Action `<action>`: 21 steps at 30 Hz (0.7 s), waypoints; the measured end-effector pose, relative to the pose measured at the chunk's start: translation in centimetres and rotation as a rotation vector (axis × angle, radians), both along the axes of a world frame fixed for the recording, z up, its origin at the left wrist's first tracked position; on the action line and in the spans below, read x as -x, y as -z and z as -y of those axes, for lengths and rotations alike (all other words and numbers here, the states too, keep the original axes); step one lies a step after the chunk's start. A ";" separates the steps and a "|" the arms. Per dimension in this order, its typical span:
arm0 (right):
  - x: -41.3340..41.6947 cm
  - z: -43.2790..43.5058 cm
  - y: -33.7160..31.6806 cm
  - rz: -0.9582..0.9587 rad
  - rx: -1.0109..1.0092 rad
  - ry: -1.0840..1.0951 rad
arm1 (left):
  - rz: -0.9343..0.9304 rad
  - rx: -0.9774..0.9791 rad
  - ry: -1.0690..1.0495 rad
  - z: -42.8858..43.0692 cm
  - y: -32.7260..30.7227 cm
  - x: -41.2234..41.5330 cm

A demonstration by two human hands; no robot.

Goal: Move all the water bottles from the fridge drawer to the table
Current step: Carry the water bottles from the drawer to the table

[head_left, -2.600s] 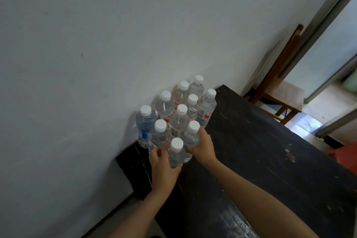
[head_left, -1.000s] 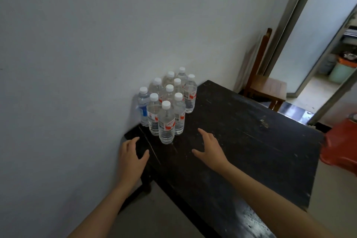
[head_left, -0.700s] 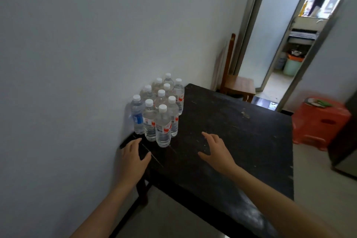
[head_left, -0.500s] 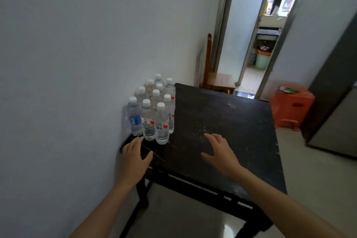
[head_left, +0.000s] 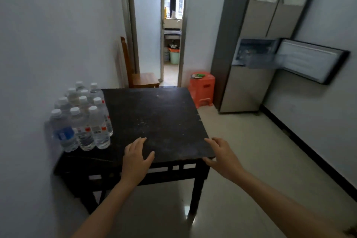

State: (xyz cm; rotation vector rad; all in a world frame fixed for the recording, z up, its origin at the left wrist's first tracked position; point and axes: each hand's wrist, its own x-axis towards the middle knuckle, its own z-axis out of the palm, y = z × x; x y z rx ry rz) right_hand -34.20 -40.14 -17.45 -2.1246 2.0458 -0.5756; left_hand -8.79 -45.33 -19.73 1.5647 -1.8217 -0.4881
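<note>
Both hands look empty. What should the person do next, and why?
Probably turn right and walk to the fridge, whose door hangs open, to check for more. The left hand and right hand are open and hold nothing, and the bottles stand on the table.

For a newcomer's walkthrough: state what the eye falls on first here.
First, the cluster of white-capped water bottles standing against the wall on the left side of the dark table. Next, the left hand and right hand, both spread open and empty at the table's near edge. Behind on the right, the grey fridge has a door swung open.
</note>
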 end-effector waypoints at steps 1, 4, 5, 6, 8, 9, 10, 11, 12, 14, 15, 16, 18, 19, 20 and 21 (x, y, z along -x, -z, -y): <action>1.1 -1.5 -0.2 -0.004 0.004 0.037 | -0.007 0.012 0.037 -0.6 -0.2 1.4; 4.0 -5.6 -0.6 -0.012 0.026 0.123 | -0.018 0.034 0.129 -2.4 -0.7 4.9; 4.9 -7.1 -0.7 -0.018 0.030 0.145 | -0.022 0.044 0.157 -3.2 -0.7 6.0; 5.5 -8.0 -0.7 -0.022 0.028 0.163 | -0.023 0.056 0.173 -3.6 -0.6 6.7; 7.8 -12.1 -0.9 -0.019 0.032 0.237 | -0.034 0.051 0.228 -6.1 -0.7 9.7; 8.3 -13.2 -0.7 -0.004 0.037 0.258 | -0.045 0.039 0.240 -6.9 -0.6 10.5; 9.4 -15.9 -0.5 0.001 0.022 0.302 | -0.049 0.033 0.276 -8.9 -0.4 12.3; 10.0 -17.4 -0.2 0.007 0.017 0.326 | -0.048 0.024 0.304 -10.1 -0.3 13.3; 10.9 -20.1 0.2 0.014 -0.005 0.359 | -0.037 0.016 0.349 -12.2 -0.1 14.9; 12.1 -24.1 0.7 0.017 -0.030 0.415 | -0.026 0.012 0.429 -15.3 0.2 17.0; 12.8 -26.4 1.0 0.015 -0.035 0.448 | -0.015 0.007 0.469 -17.1 0.3 18.2; 13.4 -28.0 1.1 0.018 -0.036 0.475 | 0.000 0.007 0.495 -18.3 0.3 19.1; 14.7 -31.0 1.0 0.023 -0.031 0.530 | 0.025 0.025 0.550 -20.6 0.3 20.9; 15.4 -32.3 0.8 0.021 -0.022 0.555 | 0.028 0.027 0.579 -21.5 0.2 21.8; 15.9 -33.2 0.5 0.019 -0.018 0.575 | 0.035 0.037 0.597 -22.1 0.1 22.6; 16.7 -34.3 0.2 0.011 -0.010 0.596 | 0.041 0.035 0.618 -22.7 -0.2 23.6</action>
